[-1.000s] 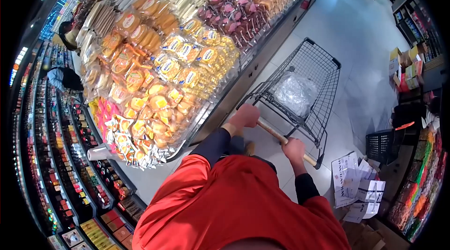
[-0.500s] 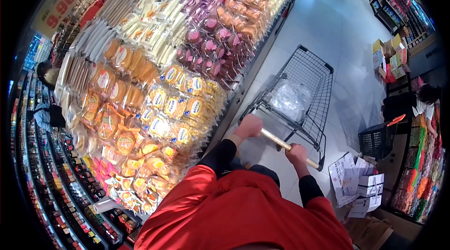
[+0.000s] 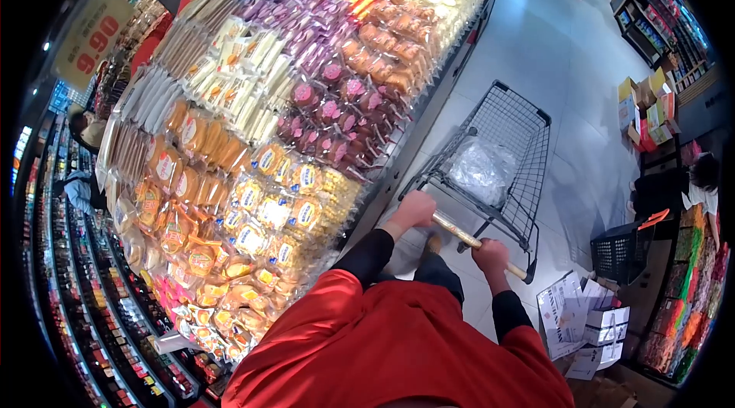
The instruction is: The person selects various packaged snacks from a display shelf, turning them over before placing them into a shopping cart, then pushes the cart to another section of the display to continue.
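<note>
Both of my hands are wrapped round the pale handle bar (image 3: 458, 231) of a black wire shopping cart (image 3: 528, 149). My left hand (image 3: 414, 210) grips its left end, close to the snack display. Toward the right end, my right hand (image 3: 491, 257) is closed on the same bar. Crumpled clear plastic (image 3: 481, 168) lies in the cart basket, which otherwise shows bare wire. Left of the cart rises a sloping display of wrapped snacks (image 3: 306, 121), sorted by colour in patches of yellow, purple, orange and white. Neither hand touches these packets.
White boxes (image 3: 565, 312) lean on the floor at right, near a black basket (image 3: 617, 251). Open cartons (image 3: 649, 111) stand farther up. A person (image 3: 674, 186) is by the colourful bins (image 3: 681, 293). Another person (image 3: 80, 190) is at far left. A tiled aisle (image 3: 521, 33) runs ahead.
The view has shifted slightly, so the cart and hands sit a little lower in it. A foot now shows below the handle. Both hands keep their grip.
</note>
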### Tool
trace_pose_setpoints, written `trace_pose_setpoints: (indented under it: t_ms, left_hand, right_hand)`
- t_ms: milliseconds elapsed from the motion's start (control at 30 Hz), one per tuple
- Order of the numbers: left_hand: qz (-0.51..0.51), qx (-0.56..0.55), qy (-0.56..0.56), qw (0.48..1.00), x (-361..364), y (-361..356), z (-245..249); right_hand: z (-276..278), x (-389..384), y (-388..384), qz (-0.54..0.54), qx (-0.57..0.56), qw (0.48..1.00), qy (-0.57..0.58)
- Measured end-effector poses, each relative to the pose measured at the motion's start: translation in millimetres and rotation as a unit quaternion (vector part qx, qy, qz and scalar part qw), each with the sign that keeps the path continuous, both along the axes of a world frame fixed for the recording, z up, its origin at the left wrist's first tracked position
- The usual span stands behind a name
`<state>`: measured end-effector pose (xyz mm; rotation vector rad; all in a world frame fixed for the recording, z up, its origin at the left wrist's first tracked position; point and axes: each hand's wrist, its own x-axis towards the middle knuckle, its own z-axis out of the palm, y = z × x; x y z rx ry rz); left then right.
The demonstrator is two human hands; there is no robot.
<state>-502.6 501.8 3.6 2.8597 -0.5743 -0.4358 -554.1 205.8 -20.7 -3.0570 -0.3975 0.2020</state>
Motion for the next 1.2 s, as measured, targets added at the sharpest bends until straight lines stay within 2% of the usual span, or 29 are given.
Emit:
trace_pose_setpoints:
  t_ms: [67, 133, 400, 467, 500, 567, 600, 733, 800, 1033, 1067, 1100, 1133, 1200]
  left_hand:
    - [0.004, 0.012, 0.015, 1.000, 12, -6, 3]
    - [0.008, 0.033, 0.025, 0.999, 23, -9, 6]
    - [0.031, 0.065, 0.037, 0.997, 63, -18, 8]
    - [0.028, 0.055, 0.019, 0.998, 70, -19, 7]
    - [0.045, 0.048, -0.006, 0.998, 71, -20, 5]
    - [0.081, 0.032, -0.057, 0.995, 73, -25, -8]
    - [0.093, 0.029, -0.090, 0.991, 72, -27, -20]
    - [0.137, 0.043, -0.126, 0.982, 73, -38, -16]
    - [0.132, 0.064, -0.118, 0.982, 75, -40, -14]
    - [0.116, 0.057, -0.070, 0.989, 78, -29, -29]
    - [0.102, -0.093, -0.070, 0.988, 73, -23, -20]
    - [0.086, -0.241, -0.072, 0.964, 70, -16, -5]
    - [0.089, -0.241, -0.074, 0.964, 68, -7, 21]
    - [0.139, -0.356, -0.156, 0.911, 65, 22, 96]
  right_hand:
    - [-8, 13, -8, 0.018, 0.010, 0.999, -0.043]
    - [-14, 23, -12, 0.020, 0.070, 0.995, -0.067]
    - [2, 69, -15, -0.004, 0.074, 0.997, 0.022]
    - [6, 80, -15, -0.015, 0.079, 0.996, 0.041]
    - [10, 87, -15, 0.012, 0.081, 0.996, 0.043]
    - [16, 99, -14, -0.017, 0.066, 0.994, 0.088]
    - [18, 103, -13, 0.004, 0.068, 0.993, 0.092]
    - [29, 124, -18, 0.015, 0.087, 0.987, 0.138]
    - [42, 134, -16, 0.005, 0.090, 0.961, 0.261]
    - [35, 129, -10, 0.016, 0.043, 0.979, 0.198]
    - [31, 129, -11, 0.008, 0.041, 0.980, 0.196]
    - [30, 131, -10, 0.001, 0.040, 0.980, 0.193]
    - [30, 132, -11, 0.004, 0.039, 0.981, 0.192]
    - [31, 132, -10, 0.016, 0.037, 0.982, 0.185]
